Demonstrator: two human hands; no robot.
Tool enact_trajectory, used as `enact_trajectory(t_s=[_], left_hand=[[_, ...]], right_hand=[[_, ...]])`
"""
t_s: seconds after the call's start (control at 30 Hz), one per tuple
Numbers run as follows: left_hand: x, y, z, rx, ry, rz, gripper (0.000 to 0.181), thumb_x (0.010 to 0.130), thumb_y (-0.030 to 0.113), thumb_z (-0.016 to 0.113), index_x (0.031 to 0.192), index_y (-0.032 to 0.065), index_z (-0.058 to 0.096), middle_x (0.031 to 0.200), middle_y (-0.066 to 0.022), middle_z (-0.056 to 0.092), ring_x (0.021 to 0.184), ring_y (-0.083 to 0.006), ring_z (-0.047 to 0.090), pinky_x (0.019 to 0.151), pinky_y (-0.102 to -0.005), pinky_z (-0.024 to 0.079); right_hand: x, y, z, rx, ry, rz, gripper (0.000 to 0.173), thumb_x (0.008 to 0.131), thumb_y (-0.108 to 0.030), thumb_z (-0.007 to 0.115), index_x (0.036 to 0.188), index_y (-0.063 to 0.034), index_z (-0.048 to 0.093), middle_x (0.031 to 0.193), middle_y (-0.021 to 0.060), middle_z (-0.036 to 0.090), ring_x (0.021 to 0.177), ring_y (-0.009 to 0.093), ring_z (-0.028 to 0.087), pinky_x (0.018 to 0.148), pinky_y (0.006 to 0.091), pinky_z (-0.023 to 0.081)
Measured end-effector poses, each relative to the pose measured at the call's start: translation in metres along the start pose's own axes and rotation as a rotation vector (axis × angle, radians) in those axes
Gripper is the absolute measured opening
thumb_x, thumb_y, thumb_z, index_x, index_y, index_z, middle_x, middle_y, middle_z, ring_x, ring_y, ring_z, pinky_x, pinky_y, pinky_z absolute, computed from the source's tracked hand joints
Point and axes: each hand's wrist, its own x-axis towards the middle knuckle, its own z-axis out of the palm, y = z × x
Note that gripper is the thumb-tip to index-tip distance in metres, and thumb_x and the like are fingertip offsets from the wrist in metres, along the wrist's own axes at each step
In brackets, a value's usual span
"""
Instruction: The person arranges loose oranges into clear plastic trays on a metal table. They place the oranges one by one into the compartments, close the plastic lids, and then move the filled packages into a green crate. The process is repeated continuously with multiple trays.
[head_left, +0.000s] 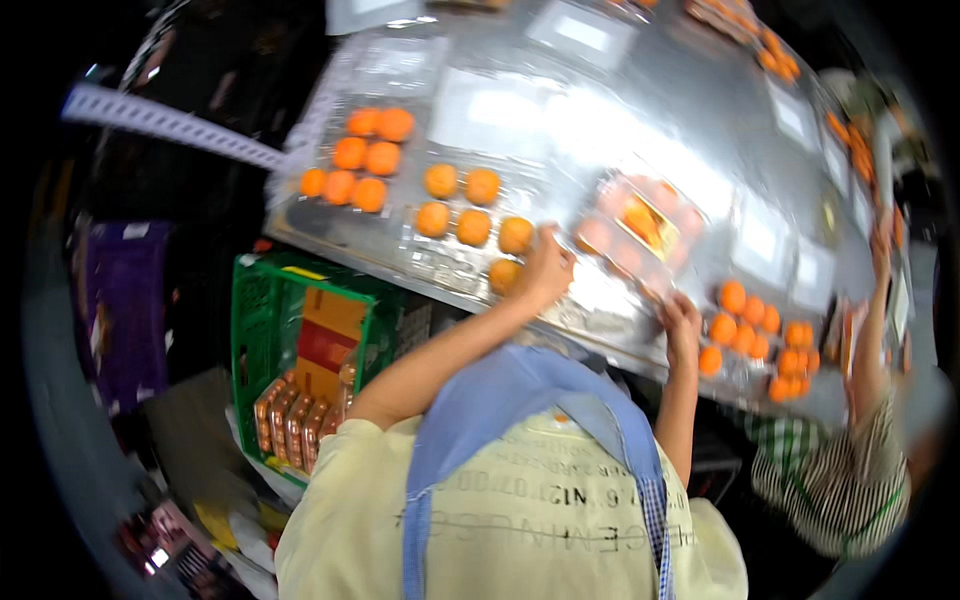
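Observation:
My left hand (551, 266) is over the near part of the table, its curled fingers beside an orange citrus-like fruit (516, 236) in an uncovered clear plastic tray (435, 259). Blur hides whether those fingers grip anything. Several more fruits sit in that tray, with some cells bare. To the right, a covered clear plastic pack (682, 225) of similar fruits carries a yellow-and-orange picture label (646, 225). The fingers of my right hand (681, 326) pinch this pack at its near corner.
Another fruit group (367, 157) lies left on the metal table (517, 154); more fruits (742, 322) are right. White sheets (581, 34) lie farther back. Below the table's left edge, a green crate (247, 337) holds filled packs (289, 420). A co-worker's arm (870, 322) reaches in at right.

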Motion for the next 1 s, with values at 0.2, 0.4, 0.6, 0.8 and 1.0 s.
enact_trajectory(t_s=[0.2,0.4,0.6,0.8,1.0], left_hand=[[-0.018,-0.028,0.038,-0.861,-0.241,-0.665,0.041,0.085,0.02,0.059,0.11,-0.0106,0.049,0.102,-0.0203,0.052,0.081,-0.0372,0.065,0.059,-0.0428,0.058],[0.006,0.0,0.063,-0.626,0.055,-0.616,0.016,0.07,0.012,0.065,0.066,-0.0037,0.061,0.058,-0.0131,0.061,0.052,-0.0233,0.064,0.044,-0.0325,0.052],[0.013,0.004,0.067,-0.525,0.121,-0.59,0.014,0.069,0.011,0.058,0.058,0.001,0.058,0.054,-0.0145,0.059,0.042,-0.0228,0.058,0.039,-0.0346,0.047],[0.021,0.012,0.07,-0.26,0.278,-0.579,0.016,0.069,0.016,0.06,0.059,0.0037,0.062,0.054,-0.0129,0.061,0.043,-0.021,0.059,0.046,-0.0341,0.05],[0.003,0.02,0.048,-0.259,0.164,-0.528,0.015,0.069,0.017,0.06,0.06,0.0057,0.063,0.054,-0.0115,0.062,0.045,-0.0201,0.06,0.048,-0.0333,0.051]], right_hand=[[0.012,0.026,-0.014,-0.002,-0.222,-0.035,0.02,0.086,-0.01,0.059,0.102,0.0001,0.055,0.085,0.0028,0.055,0.071,0.009,0.051,0.063,0.021,0.042],[-0.006,0.001,-0.017,-0.118,-0.212,0.025,0.038,0.086,-0.011,0.062,0.115,0.0093,0.051,0.101,0.0151,0.054,0.086,0.021,0.051,0.078,0.0331,0.046],[0.009,-0.006,-0.003,-0.285,-0.294,-0.018,0.032,0.087,-0.012,0.059,0.111,0.007,0.053,0.099,0.0132,0.056,0.085,0.019,0.051,0.074,0.0319,0.046],[0.02,-0.003,0.018,-0.227,-0.382,0.075,0.027,0.088,-0.013,0.059,0.108,0.004,0.054,0.094,0.0108,0.056,0.079,0.017,0.05,0.068,0.0296,0.044],[0.026,0.017,0.018,-0.016,-0.364,0.195,0.023,0.089,-0.015,0.058,0.105,0.0011,0.055,0.089,0.0084,0.056,0.074,0.015,0.049,0.063,0.0273,0.043]])
